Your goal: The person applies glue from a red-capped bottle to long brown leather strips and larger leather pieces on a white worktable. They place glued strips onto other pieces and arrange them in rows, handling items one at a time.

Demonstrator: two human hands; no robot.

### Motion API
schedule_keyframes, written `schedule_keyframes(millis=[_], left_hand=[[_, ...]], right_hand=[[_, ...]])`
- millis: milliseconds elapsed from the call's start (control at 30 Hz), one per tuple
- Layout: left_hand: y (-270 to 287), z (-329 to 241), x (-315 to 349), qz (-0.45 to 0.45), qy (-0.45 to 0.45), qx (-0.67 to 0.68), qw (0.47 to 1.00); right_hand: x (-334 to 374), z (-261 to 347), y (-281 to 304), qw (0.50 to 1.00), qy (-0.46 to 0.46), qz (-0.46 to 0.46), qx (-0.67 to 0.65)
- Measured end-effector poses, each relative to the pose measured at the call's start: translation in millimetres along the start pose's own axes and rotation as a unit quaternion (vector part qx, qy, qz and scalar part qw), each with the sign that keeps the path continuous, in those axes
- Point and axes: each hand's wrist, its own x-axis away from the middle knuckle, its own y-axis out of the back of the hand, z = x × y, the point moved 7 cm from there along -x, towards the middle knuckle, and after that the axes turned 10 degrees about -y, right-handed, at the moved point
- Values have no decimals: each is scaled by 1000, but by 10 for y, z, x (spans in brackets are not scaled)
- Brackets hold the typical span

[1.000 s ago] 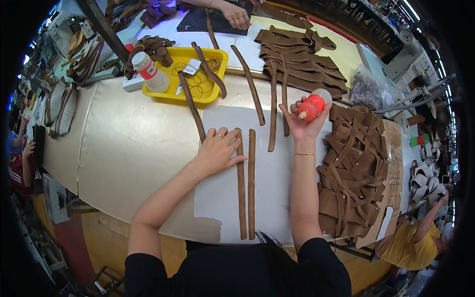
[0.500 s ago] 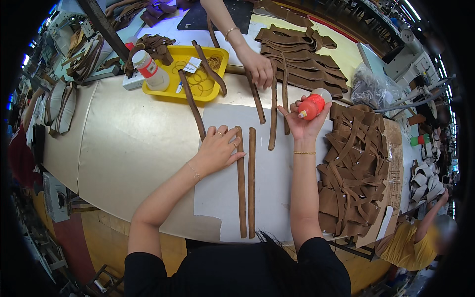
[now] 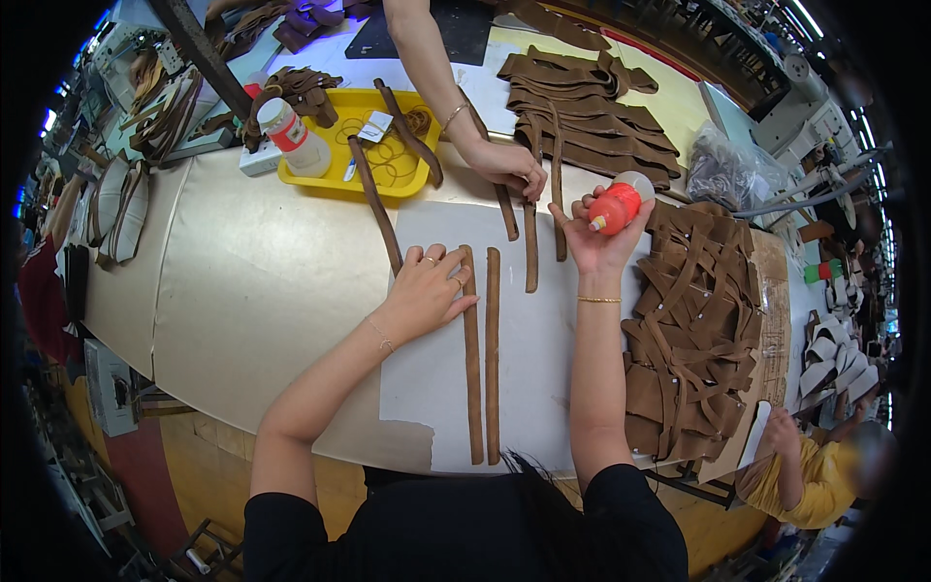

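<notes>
Tabletop (image 3: pixel 262 272) | brown strip (image 3: pixel 473 388) touching left fingers (image 3: pixel 433 257) | red bottle (image 3: pixel 615 208) within right fingers (image 3: pixel 585 208)

1. Gold-toned table (image 3: pixel 262 262), its near edge at 6 o'clock.
2. Pale grey sheet (image 3: pixel 543 388), flat on it at the clock's centre.
3. Two brown strips (image 3: pixel 493 359) on the sheet, slightly apart, running 12 to 6.
4. Yellow tray (image 3: pixel 388 197) at 11.
5. Brown pile (image 3: pixel 693 330) at 3.
</notes>
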Motion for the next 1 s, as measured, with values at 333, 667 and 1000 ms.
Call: schedule_keyframes(millis=[333,667,1000], left_hand=[[-15,-1,10,-1,0,-5,1000],[-20,-8,17,-5,-2,-11,1000],[-31,4,21,7,6,5,1000]], right_hand=[[137,94,-104,999,12,38,-26],[289,136,-137,997,11,69,-33],[290,-183,-31,963,83,50,251]])
